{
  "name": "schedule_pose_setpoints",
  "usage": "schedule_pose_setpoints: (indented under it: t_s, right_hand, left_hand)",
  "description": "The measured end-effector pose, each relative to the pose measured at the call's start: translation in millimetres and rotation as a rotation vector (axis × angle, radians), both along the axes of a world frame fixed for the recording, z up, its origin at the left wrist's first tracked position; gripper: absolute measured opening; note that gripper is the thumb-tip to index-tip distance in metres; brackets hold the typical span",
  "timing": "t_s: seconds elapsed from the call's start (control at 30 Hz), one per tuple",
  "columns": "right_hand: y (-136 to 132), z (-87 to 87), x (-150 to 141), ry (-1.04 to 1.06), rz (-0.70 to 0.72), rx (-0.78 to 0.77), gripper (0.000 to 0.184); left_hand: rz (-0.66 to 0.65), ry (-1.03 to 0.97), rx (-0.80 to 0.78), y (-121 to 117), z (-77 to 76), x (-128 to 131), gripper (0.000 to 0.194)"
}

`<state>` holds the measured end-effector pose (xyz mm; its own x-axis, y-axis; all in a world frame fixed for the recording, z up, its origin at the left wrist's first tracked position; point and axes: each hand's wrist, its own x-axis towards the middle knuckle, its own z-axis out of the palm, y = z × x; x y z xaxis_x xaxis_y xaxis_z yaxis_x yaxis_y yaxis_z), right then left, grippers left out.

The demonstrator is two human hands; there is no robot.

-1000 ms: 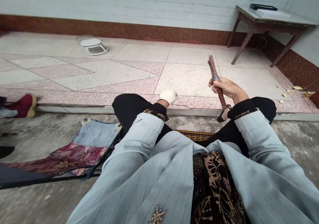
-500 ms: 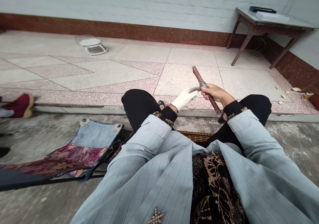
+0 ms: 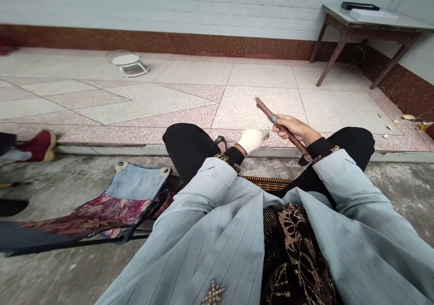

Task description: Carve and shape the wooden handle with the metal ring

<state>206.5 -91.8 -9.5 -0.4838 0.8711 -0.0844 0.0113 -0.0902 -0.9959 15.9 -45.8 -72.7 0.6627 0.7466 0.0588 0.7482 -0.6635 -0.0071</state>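
My right hand (image 3: 290, 128), bare, is wrapped round a brown wooden stick (image 3: 263, 106) that slants up to the left in front of my knees. Just above the fingers, grey wire (image 3: 272, 118) is wound tightly round the wood. My left hand (image 3: 252, 141) wears a white knitted glove and sits left of the stick, a small gap away from it. Its fingers are closed, and the tips look greyish. Whatever they may hold is too small to make out.
A folding chair (image 3: 137, 181) with patterned fabric stands at my left, near another person's red shoe (image 3: 39, 147). A low white stool (image 3: 130, 64) and a wooden table (image 3: 349, 25) stand on the raised tiled floor (image 3: 190, 77). Peel-like scraps (image 3: 408, 117) lie at right.
My left hand has moved down and away from the wire winding, and its fingers have closed. The stick has tilted flatter to the left in my right hand.
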Motion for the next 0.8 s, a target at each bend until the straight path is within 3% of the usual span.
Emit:
schedule_pose_setpoints:
  t_s: [0.13,0.23,0.3,0.43,0.53,0.67,0.73,0.8]
  right_hand:
    - [15.3,-17.0,11.3,-0.604,-0.267,0.321,0.032]
    - [22.0,-25.9,20.9,-1.087,-0.284,0.558,0.037]
    - [22.9,-25.6,25.9,-1.248,-0.264,0.597,0.033]
    - [20.7,-19.7,29.4,-1.390,-0.153,0.453,0.019]
    - [17.0,-18.1,28.6,-1.303,0.132,0.302,0.011]
    - [7.9,-2.9,36.9,-0.792,0.601,0.058,0.027]
    - [1.6,12.7,46.5,-0.562,0.608,0.090,0.037]
    - [-4.2,26.8,55.2,-0.396,0.425,0.153,0.034]
  left_hand:
    - [-0.098,-0.002,-0.059,-6.1,-1.8,-1.6,0.036]
    - [-0.228,-0.048,-0.128,-8.8,2.3,-2.1,0.033]
    - [-0.240,-0.084,-0.117,-9.3,6.2,-2.0,0.033]
    - [-0.199,-0.092,-0.081,-6.3,17.3,-4.2,0.035]
    - [-0.271,-0.115,-0.146,-0.7,28.3,-7.1,0.033]
    - [-0.394,-0.343,-0.474,9.5,36.4,-9.9,0.027]
    - [-0.371,-0.550,-0.711,12.1,34.5,-10.7,0.027]
    - [-0.300,-0.750,-0.900,10.9,30.1,-10.7,0.030]
